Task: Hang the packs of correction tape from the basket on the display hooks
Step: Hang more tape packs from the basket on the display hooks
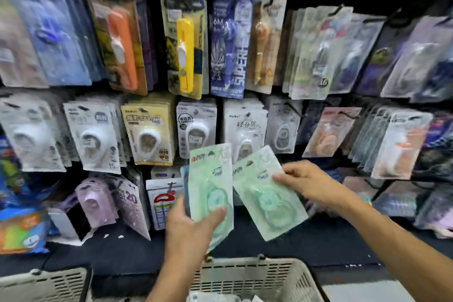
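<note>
My left hand (193,225) grips a small stack of green correction tape packs (210,179) upright in front of the display. My right hand (308,181) pinches a single green pack (264,193) by its right edge, tilted and held just to the right of the stack. Both are held low before the display wall, above the beige plastic basket (257,277) at the bottom centre. Black display hooks (294,108) carry rows of hanging packs behind.
The wall is crowded with hanging stationery packs: an orange one (122,46), a yellow one (186,54), white tape packs (147,130). A second basket (44,284) sits at bottom left. Loose purple packs (98,201) lean on the dark shelf (318,243).
</note>
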The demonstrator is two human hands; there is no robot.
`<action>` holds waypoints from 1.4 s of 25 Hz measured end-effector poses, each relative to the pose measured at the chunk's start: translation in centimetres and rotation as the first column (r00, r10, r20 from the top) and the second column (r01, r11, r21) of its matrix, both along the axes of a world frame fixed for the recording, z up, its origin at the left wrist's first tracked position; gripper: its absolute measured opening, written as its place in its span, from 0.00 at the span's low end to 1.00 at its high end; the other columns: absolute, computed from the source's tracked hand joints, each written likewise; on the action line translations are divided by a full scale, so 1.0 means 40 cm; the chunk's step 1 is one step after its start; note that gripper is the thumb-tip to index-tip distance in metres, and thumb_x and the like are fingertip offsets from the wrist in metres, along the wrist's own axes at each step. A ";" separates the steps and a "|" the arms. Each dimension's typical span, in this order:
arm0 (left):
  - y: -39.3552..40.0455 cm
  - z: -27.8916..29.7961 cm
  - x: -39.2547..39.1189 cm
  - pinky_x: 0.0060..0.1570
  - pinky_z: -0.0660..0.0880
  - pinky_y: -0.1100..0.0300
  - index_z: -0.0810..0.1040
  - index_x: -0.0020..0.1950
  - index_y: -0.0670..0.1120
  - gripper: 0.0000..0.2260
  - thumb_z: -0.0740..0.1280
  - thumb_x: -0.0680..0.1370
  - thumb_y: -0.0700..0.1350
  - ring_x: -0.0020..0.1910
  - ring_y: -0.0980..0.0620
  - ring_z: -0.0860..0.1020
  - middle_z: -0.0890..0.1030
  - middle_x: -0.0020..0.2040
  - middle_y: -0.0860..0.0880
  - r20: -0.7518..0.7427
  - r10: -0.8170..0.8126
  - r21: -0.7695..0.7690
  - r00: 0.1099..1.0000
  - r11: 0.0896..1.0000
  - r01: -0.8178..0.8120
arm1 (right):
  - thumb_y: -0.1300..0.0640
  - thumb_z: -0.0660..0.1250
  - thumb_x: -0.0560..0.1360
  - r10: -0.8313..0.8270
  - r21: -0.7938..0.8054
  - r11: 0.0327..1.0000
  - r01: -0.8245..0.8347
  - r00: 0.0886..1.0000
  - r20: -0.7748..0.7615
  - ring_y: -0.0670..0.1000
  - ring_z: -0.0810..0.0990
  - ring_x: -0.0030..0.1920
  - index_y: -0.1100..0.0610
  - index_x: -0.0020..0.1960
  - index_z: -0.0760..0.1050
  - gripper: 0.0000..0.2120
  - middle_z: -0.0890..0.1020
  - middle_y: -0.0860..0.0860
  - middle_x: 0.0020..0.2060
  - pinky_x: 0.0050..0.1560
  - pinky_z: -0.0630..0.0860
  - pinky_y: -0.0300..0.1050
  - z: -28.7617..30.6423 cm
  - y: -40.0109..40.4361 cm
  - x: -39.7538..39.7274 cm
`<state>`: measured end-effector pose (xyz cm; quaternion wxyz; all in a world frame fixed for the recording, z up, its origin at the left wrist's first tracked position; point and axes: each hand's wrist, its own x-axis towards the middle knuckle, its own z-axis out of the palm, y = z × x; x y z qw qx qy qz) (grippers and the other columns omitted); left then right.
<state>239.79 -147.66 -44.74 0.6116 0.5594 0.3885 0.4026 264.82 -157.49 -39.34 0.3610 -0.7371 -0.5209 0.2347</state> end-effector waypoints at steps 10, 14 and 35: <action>0.039 0.225 0.055 0.32 0.81 0.64 0.81 0.52 0.52 0.19 0.81 0.66 0.37 0.40 0.53 0.87 0.88 0.42 0.55 0.050 -0.232 0.118 0.971 0.967 0.225 | 0.52 0.66 0.82 -0.582 0.330 0.457 0.826 0.558 -0.591 0.52 0.84 0.38 0.56 0.47 0.81 0.10 0.86 0.50 0.37 0.39 0.82 0.47 0.094 -0.110 0.151; 0.023 0.228 0.120 0.31 0.80 0.66 0.81 0.51 0.53 0.19 0.82 0.65 0.40 0.39 0.54 0.87 0.88 0.43 0.55 0.096 -0.258 0.093 0.961 0.964 0.249 | 0.47 0.69 0.78 -0.890 0.257 0.271 0.928 0.343 -0.299 0.56 0.81 0.40 0.57 0.46 0.82 0.13 0.81 0.50 0.36 0.36 0.70 0.42 0.078 -0.163 0.224; 0.005 0.200 0.193 0.38 0.82 0.60 0.84 0.54 0.48 0.28 0.83 0.55 0.45 0.47 0.46 0.88 0.88 0.51 0.45 0.264 -0.436 0.067 0.861 0.898 0.434 | 0.55 0.74 0.72 -0.223 0.323 0.764 0.559 0.698 -0.681 0.53 0.88 0.46 0.55 0.60 0.79 0.18 0.87 0.51 0.51 0.42 0.84 0.50 0.111 -0.088 0.018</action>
